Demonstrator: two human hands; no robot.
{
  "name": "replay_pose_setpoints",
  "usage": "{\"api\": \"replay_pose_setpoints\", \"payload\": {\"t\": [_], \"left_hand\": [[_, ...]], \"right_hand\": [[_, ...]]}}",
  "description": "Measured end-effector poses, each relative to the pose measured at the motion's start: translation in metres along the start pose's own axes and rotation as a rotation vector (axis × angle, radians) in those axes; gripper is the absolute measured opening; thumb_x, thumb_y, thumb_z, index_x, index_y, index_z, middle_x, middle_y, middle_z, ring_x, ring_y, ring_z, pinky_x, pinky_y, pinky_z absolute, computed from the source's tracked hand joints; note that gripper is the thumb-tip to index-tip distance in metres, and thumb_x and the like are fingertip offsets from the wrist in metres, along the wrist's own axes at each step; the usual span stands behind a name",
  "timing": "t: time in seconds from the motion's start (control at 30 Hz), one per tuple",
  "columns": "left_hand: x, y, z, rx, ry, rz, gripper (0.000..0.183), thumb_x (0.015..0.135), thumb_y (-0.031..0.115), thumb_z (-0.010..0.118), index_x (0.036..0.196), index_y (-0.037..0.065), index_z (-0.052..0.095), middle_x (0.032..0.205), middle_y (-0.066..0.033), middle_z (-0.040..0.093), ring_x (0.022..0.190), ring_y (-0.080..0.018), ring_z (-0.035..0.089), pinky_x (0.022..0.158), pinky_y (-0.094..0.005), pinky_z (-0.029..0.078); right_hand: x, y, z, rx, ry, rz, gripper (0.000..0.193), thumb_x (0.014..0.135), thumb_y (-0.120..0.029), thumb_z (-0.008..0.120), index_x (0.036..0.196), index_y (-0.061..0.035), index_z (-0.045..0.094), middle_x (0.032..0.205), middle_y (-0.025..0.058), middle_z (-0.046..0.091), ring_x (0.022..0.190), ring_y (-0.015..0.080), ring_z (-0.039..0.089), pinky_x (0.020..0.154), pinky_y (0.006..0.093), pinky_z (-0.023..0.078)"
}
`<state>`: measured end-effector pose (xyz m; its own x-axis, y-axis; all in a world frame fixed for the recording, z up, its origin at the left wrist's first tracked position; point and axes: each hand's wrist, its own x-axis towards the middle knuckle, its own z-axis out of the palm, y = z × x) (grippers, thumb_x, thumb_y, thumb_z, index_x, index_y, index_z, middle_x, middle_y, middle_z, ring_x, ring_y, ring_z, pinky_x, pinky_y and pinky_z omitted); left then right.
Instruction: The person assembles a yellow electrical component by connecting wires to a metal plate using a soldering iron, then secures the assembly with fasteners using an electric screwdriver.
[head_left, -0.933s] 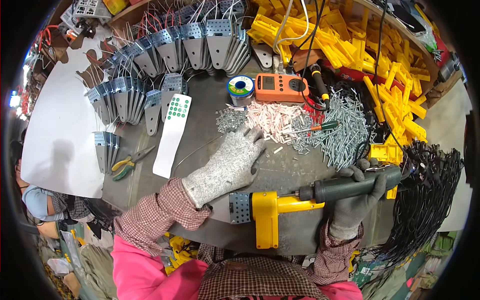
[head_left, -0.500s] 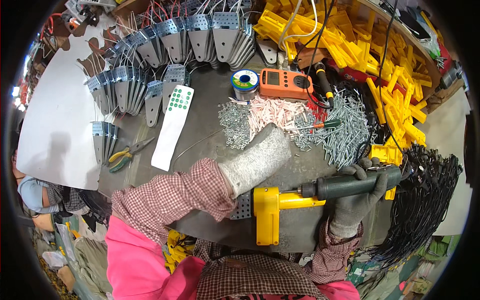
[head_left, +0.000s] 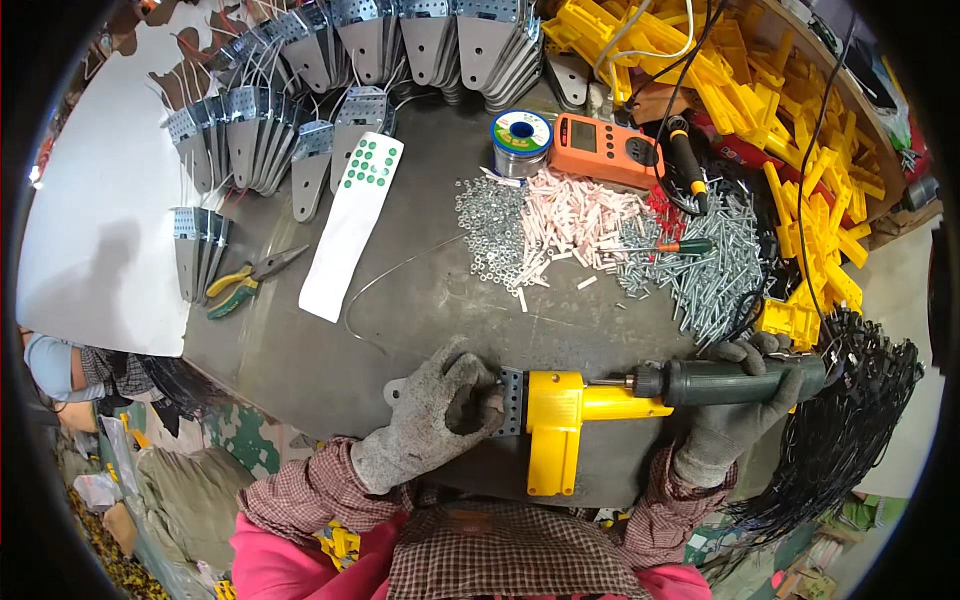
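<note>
Bench [head_left: 570, 335] w/ L hand [head_left: 420, 425] (bent fingers [head_left: 472, 370]) at bracket [head_left: 513, 400]

The yellow plastic piece [head_left: 553, 432] lies near the front edge of the tabletop [head_left: 620, 340], its block upright in view and its arm pointing right. At its left side is the metal plate [head_left: 513, 385] — grey, with a perforated end, much of it covered. The dark electric screwdriver [head_left: 705, 383] is held level, its thin shaft pointing left — toward the yellow block.
</note>
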<state>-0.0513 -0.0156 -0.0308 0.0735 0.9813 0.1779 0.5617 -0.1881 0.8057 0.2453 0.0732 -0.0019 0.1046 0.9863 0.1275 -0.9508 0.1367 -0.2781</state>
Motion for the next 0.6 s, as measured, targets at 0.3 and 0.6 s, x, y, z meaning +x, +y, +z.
{"api": "replay_pose_setpoints", "payload": {"t": [0.3, 0.6], "left_hand": [[-0.0003, -0.0081, 0.0069, 0.051, -0.019, 0.066, 0.036, 0.071, 0.015, 0.075, 0.101, 0.01, 0.056, 0.11, -0.0143, 0.053, 0.098, -0.0376, 0.058, 0.081, -0.0448, 0.05], [-0.0011, -0.0101, 0.0079, 0.027, -0.035, 0.066, 0.038, 0.072, 0.016, 0.075, 0.104, 0.009, 0.057, 0.115, -0.0178, 0.053, 0.102, -0.0389, 0.058, 0.085, -0.0461, 0.05]], "right_hand": [[0.0007, -0.0001, -0.0044, 0.055, 0.001, 0.053, 0.033, 0.095, -0.024, 0.064, 0.12, -0.0105, 0.046, 0.101, 0.0037, 0.053, 0.083, 0.0137, 0.054, 0.091, 0.039, 0.043], [0.0, 0.0002, -0.0009, 0.007, 0.011, 0.047, 0.034, 0.094, -0.023, 0.065, 0.12, -0.0108, 0.047, 0.101, 0.0041, 0.055, 0.083, 0.0141, 0.057, 0.09, 0.0389, 0.045]]}}
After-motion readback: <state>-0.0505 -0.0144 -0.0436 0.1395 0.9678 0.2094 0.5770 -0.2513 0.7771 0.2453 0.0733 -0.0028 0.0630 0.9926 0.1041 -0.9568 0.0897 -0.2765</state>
